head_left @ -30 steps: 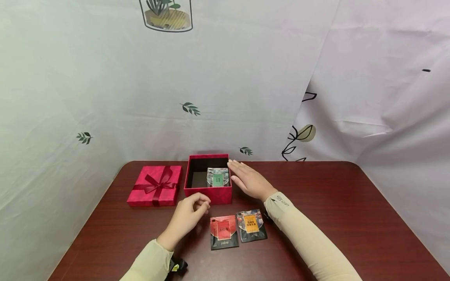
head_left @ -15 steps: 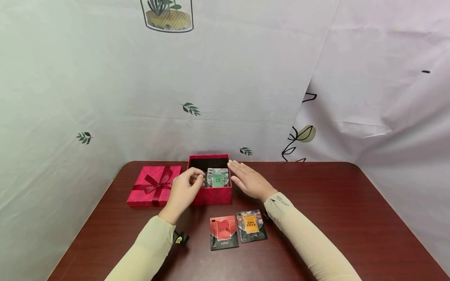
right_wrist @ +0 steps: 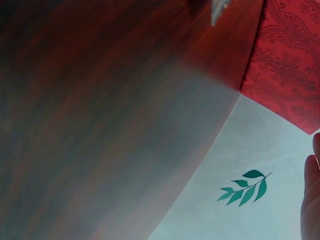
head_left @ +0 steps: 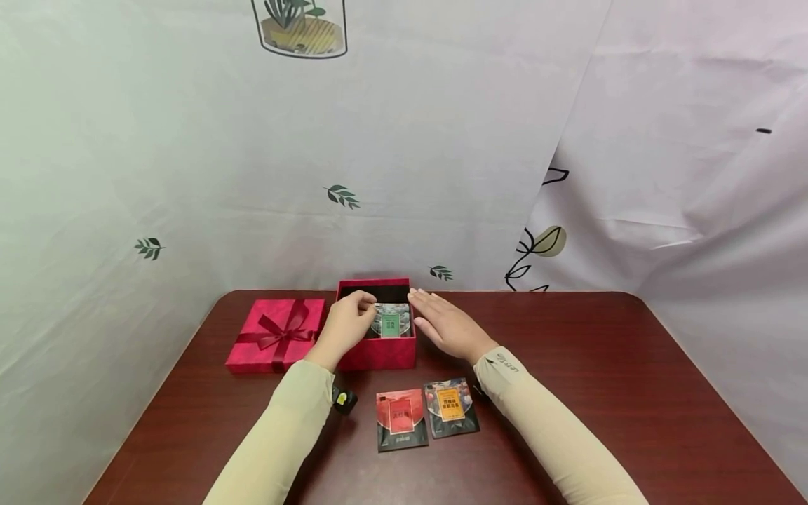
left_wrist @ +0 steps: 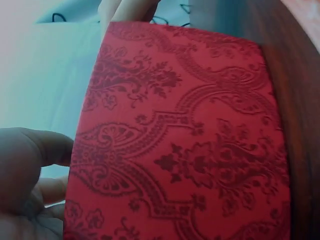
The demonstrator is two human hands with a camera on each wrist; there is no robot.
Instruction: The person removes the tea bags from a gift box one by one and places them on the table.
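A red patterned gift box [head_left: 386, 355], lidless, stands near the table's back edge. Inside it on the right lies a tea sachet with a green label [head_left: 391, 324]. My left hand [head_left: 346, 324] reaches over the box's left part, fingers bent, fingertips at the sachet's left edge. In the left wrist view those fingers [left_wrist: 49, 145] dip behind the box wall, so their tips are hidden; I cannot tell whether they pinch the sachet. My right hand [head_left: 451, 327] rests beside the box's right side, fingers straight and fingertips at its rim.
The box lid [head_left: 259, 356] with a dark red ribbon bow lies left of the box. In front lie a red-label tea sachet [head_left: 402, 421] and an orange-label one [head_left: 451, 408], side by side. A printed curtain [head_left: 404, 140] hangs behind the table.
My left hand has risen from in front of the box to over its inside, then moved right to the green-label sachet. My right hand and the sachets stay put.
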